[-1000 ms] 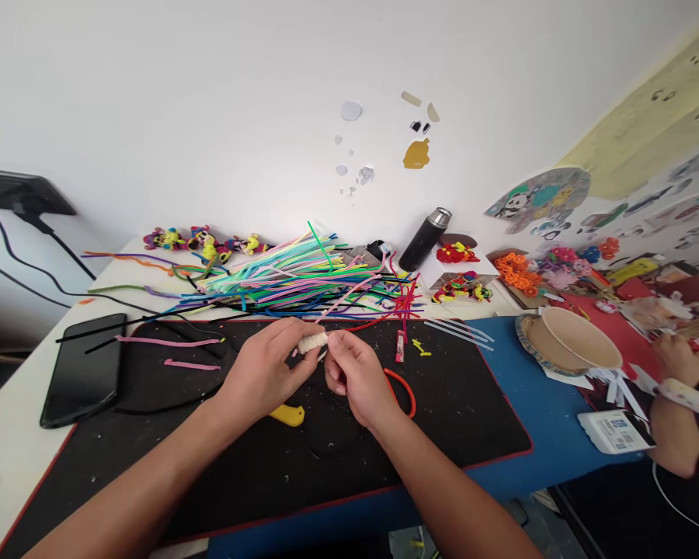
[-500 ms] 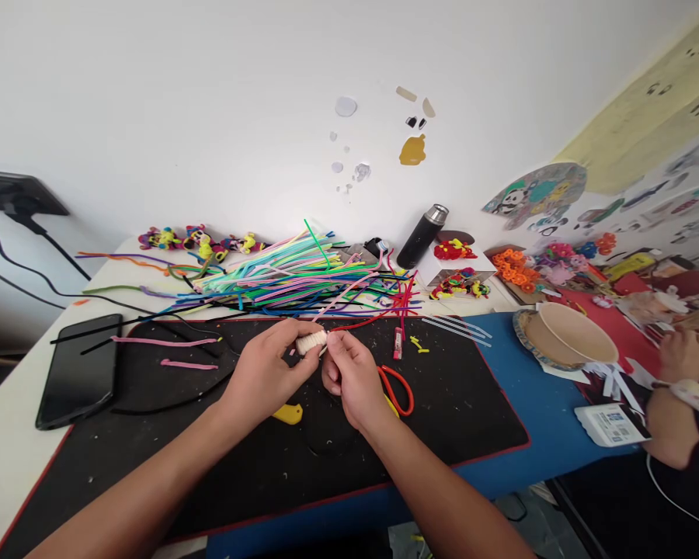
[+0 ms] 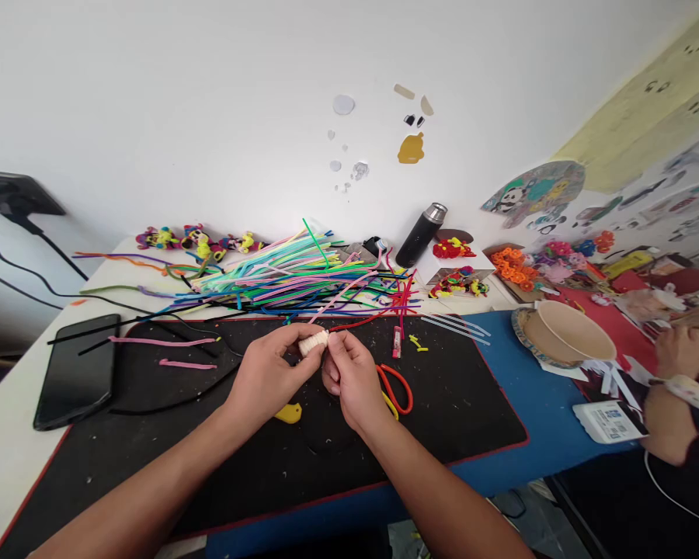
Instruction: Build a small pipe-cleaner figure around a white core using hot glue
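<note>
Just below the middle of the head view, toward seven o'clock, is a small, bumpy cream roll (image 3: pixel 313 343). The left hand (image 3: pixel 266 366), toward eight o'clock, has its thumb and fingers nearly closed around it. The right hand (image 3: pixel 354 376), at six o'clock, has its thumb and pointer finger pinched shut at the roll's right end. I can't tell if they grip a tiny bit of it. Both hands are over a black mat (image 3: pixel 233 473) with a red edge.

A yellow thing (image 3: pixel 290 413) lies at seven o'clock, and a red-orange loop (image 3: pixel 404 392) lies at five. Two fuzzy pink sticks (image 3: pixel 163 341) and a black phone (image 3: pixel 80 373) are between eight and nine o'clock. A big pile of fuzzy colored sticks (image 3: pixel 285 273) sits at nine o'clock, close to the middle. At two o'clock, a black bottle (image 3: pixel 416 242) leans to the right. A tan bowl (image 3: pixel 574 334) is at three o'clock. Farther out that way is another person's hand (image 3: pixel 683 351).
</note>
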Action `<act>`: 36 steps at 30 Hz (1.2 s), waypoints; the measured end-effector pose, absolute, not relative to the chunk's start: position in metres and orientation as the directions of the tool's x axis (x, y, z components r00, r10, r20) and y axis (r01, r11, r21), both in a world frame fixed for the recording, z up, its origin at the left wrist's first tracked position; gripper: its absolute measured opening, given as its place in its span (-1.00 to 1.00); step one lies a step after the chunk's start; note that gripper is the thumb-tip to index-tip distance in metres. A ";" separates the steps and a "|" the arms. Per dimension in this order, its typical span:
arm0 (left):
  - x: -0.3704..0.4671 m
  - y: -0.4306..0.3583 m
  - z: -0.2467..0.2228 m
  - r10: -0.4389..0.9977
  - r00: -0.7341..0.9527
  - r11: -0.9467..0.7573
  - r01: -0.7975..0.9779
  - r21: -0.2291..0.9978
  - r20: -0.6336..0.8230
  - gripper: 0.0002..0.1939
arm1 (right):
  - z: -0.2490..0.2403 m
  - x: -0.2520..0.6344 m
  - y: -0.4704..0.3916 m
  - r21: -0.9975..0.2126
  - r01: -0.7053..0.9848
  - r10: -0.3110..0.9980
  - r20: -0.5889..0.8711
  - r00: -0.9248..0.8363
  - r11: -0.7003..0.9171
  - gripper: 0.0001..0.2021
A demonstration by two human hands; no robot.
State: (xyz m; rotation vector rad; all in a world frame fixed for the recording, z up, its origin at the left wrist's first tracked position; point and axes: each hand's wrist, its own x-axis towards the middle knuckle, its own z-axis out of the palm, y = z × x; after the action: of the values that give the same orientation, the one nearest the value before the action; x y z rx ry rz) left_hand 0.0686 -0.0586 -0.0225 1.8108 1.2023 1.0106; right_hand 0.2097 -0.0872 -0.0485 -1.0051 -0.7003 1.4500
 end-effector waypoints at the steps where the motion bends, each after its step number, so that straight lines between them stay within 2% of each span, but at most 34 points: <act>1: 0.070 -0.059 -0.023 0.945 0.251 -0.290 0.358 0.888 0.207 -0.78 | -0.049 0.210 -0.087 -0.871 -0.471 0.981 -0.186 0.052 -0.140 -0.57; 16: 0.076 -0.066 -0.046 0.970 0.226 -0.126 0.160 0.979 0.089 -0.69 | -0.052 0.208 -0.091 -0.814 -0.568 0.980 -0.191 0.060 -0.124 -0.53; 36: 0.070 -0.047 -0.030 0.998 0.061 -0.030 0.053 0.998 0.027 -0.64 | -0.052 0.191 -0.059 -0.774 -0.618 0.987 -0.158 -0.018 -0.135 -0.53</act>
State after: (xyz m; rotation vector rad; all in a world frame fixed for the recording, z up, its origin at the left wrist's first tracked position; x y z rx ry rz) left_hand 0.0698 -0.0471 -0.0299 1.2973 1.1900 1.1593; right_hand 0.1909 -0.0595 -0.0520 -0.8220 -0.6013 1.5377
